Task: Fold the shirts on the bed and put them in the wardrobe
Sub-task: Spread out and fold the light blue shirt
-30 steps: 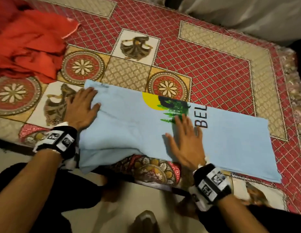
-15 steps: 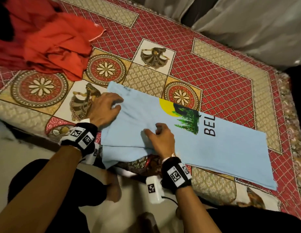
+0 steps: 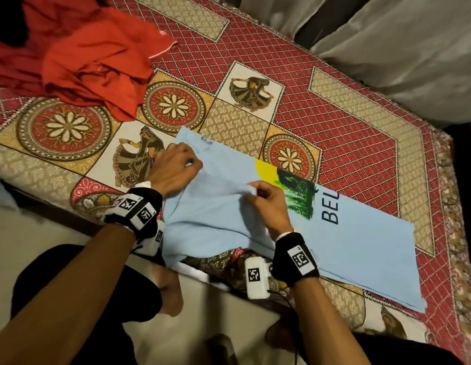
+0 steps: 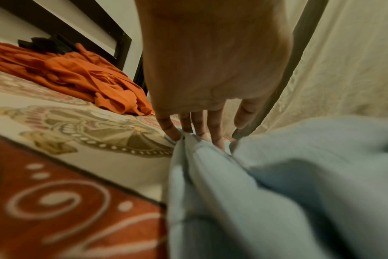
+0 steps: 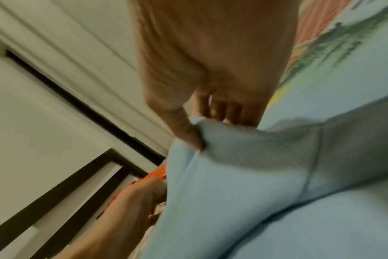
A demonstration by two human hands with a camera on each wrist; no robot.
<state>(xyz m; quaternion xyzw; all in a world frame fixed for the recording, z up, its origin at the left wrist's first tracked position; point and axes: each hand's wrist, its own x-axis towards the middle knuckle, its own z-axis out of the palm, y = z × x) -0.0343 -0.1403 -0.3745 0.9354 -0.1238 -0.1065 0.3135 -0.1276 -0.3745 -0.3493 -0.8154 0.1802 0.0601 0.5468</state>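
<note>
A light blue shirt (image 3: 360, 246) with a yellow, green and "BEL" print lies folded lengthwise along the near edge of the bed (image 3: 334, 114). My left hand (image 3: 176, 169) grips the shirt near its collar end, fingers curled into the cloth (image 4: 188, 140). My right hand (image 3: 263, 198) pinches a raised fold of the sleeve part between thumb and fingers (image 5: 197, 140), lifting it off the bed. A crumpled red shirt (image 3: 97, 61) lies in a heap at the far left of the bed, also seen orange (image 4: 89, 78) in the left wrist view.
The bed has a red and gold patterned cover (image 3: 176, 106). Grey curtains (image 3: 387, 48) hang beyond the bed's far side. My legs and the pale floor (image 3: 203, 312) are below the bed edge. A dark-framed white panel (image 5: 55, 157) stands to the left.
Both hands went from lying flat on the blue shirt to gripping it. The right hand slid left and now lifts a fold of cloth. The head view shifted closer and left.
</note>
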